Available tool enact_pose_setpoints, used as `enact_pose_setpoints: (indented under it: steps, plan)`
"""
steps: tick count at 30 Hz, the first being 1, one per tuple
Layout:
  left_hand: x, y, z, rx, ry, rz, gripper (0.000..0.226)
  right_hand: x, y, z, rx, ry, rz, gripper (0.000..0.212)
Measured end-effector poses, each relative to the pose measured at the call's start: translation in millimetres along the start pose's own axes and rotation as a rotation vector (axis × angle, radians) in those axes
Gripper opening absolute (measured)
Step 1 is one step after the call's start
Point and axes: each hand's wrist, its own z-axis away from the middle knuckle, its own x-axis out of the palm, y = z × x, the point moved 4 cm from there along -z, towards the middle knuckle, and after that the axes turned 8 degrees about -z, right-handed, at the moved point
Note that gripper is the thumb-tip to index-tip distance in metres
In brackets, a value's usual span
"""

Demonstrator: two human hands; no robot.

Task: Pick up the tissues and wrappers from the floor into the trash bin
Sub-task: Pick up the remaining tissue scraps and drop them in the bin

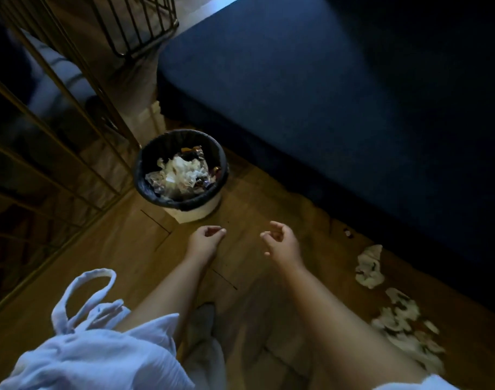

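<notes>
A round trash bin with a black liner stands on the wooden floor, holding crumpled tissues and wrappers. My left hand hovers just in front of the bin, fingers loosely curled, holding nothing. My right hand hangs beside it to the right, also loosely curled and empty. A crumpled white tissue lies on the floor at the right near the bed. More tissues lie scattered nearer to me at the lower right. A small wrapper scrap sits by the bed's edge.
A dark blue bed fills the upper right. A gold wire rack stands on the left, and a wire basket at the top. My pale garment hangs at the lower left. A slippered foot is below.
</notes>
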Motion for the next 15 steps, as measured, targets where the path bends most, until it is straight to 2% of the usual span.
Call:
enact_pose_setpoints:
  steps: [5,8,15]
  plan:
    - [55.4,-26.4,117.8,0.048,-0.046,-0.046,0.027,-95.7,39.3,95.6,0.011,0.105,-0.056,0.039]
    - [90.4,-45.1,175.2,0.096,-0.136,-0.129,0.029,-141.6,69.7,145.8,0.035,0.163,-0.103,0.038]
    - [164.0,-121.4,269.7,0.138,-0.346,-0.269,0.024,-227.3,190.1,227.4,0.183,0.364,-0.251,0.033]
